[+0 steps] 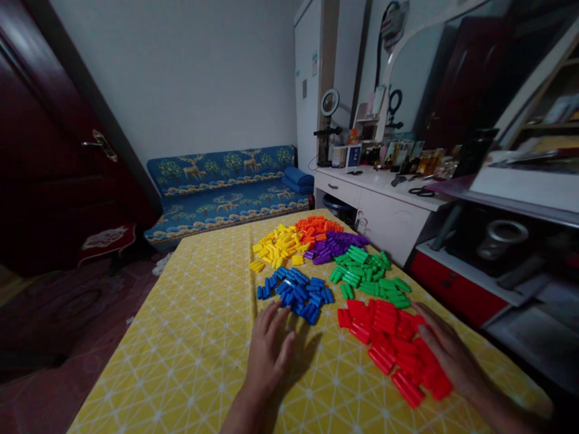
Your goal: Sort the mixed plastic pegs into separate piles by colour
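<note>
Small plastic pieces lie sorted by colour on a yellow patterned tablecloth (190, 337). My left hand (268, 351) rests flat with fingers stretched, its fingertips just short of the blue pile (296, 292). My right hand (450, 355) lies open, fingers spread, on the right edge of the red pile (393, 346). Beyond lie the green pile (368, 275), the purple pile (335, 245), the orange pile (316, 226) and the yellow pile (277, 245). Neither hand holds anything.
A blue patterned sofa (221, 190) stands behind the table. To the right is a white dresser (384, 205) with cosmetics, a ring light (329, 123) and a mirror. A dark red door (49, 157) fills the left side.
</note>
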A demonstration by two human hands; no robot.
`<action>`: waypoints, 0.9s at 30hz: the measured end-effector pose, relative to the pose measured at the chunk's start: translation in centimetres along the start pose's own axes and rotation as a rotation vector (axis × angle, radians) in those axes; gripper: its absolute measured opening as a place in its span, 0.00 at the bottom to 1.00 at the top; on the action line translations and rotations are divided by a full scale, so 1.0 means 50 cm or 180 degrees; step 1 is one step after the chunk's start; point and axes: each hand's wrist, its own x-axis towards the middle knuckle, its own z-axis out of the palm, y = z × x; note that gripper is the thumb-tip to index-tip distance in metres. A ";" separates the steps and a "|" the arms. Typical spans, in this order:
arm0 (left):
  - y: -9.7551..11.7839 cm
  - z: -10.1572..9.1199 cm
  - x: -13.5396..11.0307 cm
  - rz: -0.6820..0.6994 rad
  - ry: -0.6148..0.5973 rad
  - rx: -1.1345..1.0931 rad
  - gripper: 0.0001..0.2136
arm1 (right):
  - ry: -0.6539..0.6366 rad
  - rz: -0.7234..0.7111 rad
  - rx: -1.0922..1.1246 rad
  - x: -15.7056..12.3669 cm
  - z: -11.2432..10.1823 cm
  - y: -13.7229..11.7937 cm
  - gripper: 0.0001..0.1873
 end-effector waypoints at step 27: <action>-0.056 -0.015 -0.048 -0.1246 0.0849 0.0081 0.22 | -0.0108 -0.0558 -0.0117 0.399 0.158 -0.360 0.21</action>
